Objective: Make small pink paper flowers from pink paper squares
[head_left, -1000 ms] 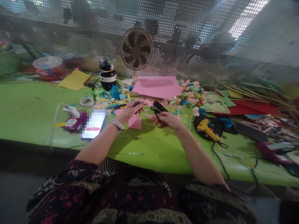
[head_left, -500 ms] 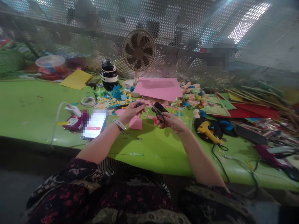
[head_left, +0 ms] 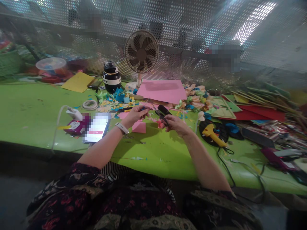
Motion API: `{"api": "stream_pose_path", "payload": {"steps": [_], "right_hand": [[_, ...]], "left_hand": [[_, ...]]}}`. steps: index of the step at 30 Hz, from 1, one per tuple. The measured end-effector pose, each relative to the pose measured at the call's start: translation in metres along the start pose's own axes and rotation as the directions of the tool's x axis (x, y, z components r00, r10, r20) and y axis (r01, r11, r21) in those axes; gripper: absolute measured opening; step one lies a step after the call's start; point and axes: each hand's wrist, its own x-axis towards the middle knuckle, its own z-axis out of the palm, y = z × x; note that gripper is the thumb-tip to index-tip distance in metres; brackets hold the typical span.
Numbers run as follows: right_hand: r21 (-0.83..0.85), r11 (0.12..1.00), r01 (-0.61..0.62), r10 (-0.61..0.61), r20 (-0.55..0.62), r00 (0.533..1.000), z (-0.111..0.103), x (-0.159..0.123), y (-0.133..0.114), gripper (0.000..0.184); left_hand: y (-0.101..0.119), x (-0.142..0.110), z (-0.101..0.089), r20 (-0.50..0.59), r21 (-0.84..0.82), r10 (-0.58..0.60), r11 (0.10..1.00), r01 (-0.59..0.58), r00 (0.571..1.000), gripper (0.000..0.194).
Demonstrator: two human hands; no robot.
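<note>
My left hand [head_left: 134,115] is closed in a pinch above the table, with a white-banded watch [head_left: 122,128] on its wrist. What it holds is too small to make out; a thin line sticks up from the fingertips. My right hand [head_left: 177,124] grips dark scissors [head_left: 161,117], whose blades point up and left toward the left hand's fingertips. A crumpled pink piece [head_left: 160,123] lies just beside the right fingers; I cannot tell whether they touch it. Under and beside my left hand is a folded pink paper square [head_left: 139,127]. A black object [head_left: 164,109] lies behind the scissors.
On the green table [head_left: 153,159] are a phone [head_left: 97,127], a purple power socket [head_left: 76,127], a tape roll [head_left: 90,104], a black bottle [head_left: 111,78], a fan [head_left: 141,52], a pink sheet [head_left: 163,90], paper scraps [head_left: 117,99] and a yellow glue gun [head_left: 213,134] with a trailing cord.
The scissors have turned slightly, their blades now leaning farther left toward my left hand. My left hand has stayed nearly in place.
</note>
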Motion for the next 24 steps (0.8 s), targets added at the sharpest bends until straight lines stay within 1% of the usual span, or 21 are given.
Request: {"api": "stream_pose_path", "payload": {"steps": [6,13,18,24], "right_hand": [[-0.001,1.000,0.020,-0.020,-0.016,1.000,-0.0029,0.0046,0.0062,0.050],[0.004,0.999,0.033,-0.033,-0.032,0.999,-0.0030,0.0043,0.0070,0.049],[0.000,1.000,0.025,-0.025,-0.053,0.998,-0.0011,0.0033,0.0032,0.050],[-0.007,0.999,0.043,-0.043,-0.062,0.997,-0.0012,0.0045,0.0037,0.045]], "left_hand": [[-0.0002,-0.0005,-0.0012,0.024,0.013,-0.019,1.000,0.019,1.000,0.011],[-0.0054,0.0016,-0.0047,0.028,0.016,-0.012,1.000,0.011,1.000,0.011],[-0.0044,0.0016,-0.0040,0.041,0.024,-0.007,1.000,0.006,0.999,0.012],[-0.0042,0.0011,-0.0035,0.046,0.013,-0.004,1.000,0.003,0.999,0.014]]}}
